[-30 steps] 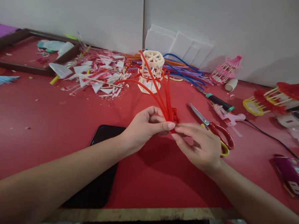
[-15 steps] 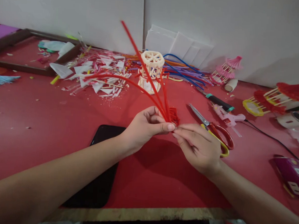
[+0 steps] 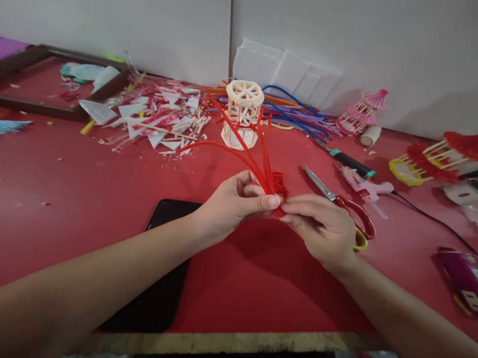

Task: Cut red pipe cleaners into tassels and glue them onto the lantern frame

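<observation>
A bundle of red fuzzy stems is held above the middle of a red table, between two bare hands. The bundle is pinched by the left hand, whose thumb is laid across the near side while the fingers are curled behind. The lower end is pinched between the thumb and fingertips of the right hand; the exact shape of the stems there is hidden by the fingers. Long stems are fanned out towards the far left, and a short, tightly folded part is seen at the right of the bundle.

On the far side, a cream lattice tower is set upright, partly crossed by the stems. Behind it, blue, purple and orange stems are heaped, and white sheets are leaned against the wall. To the far left, a pile of scraps is spread beside a brown frame. A flat black slab is partly covered by the left forearm.

Just beyond the right hand, scissors are laid with one handle partly covered. Farther right, a pink glue gun is placed near a dark-handled tool, and a purple box is seen at the near right.
</observation>
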Available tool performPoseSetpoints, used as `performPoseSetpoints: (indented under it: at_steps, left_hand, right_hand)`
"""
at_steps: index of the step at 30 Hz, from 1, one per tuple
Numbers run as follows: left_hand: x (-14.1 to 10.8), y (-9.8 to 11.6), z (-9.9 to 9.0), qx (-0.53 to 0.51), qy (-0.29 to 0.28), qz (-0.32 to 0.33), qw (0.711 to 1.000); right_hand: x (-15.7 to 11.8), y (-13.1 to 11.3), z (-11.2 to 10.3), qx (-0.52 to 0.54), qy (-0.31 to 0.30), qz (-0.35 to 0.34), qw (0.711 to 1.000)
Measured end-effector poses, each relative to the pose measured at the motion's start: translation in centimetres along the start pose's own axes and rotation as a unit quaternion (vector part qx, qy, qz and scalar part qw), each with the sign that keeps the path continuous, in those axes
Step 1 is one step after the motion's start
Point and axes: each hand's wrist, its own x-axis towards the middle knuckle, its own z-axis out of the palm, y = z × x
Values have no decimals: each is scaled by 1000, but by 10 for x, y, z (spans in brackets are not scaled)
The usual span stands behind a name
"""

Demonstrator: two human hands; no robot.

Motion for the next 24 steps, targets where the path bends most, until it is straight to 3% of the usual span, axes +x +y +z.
performPoseSetpoints:
  at_steps: [16,24]
  left_hand:
    - [1,-3,-2,23,-22,19,999]
    - [1,-2,0,-26,36,-22,999]
  right_hand:
    - [-1,-6,3,11,2,37,999]
    - [-9,-3,7,49,28,103,993]
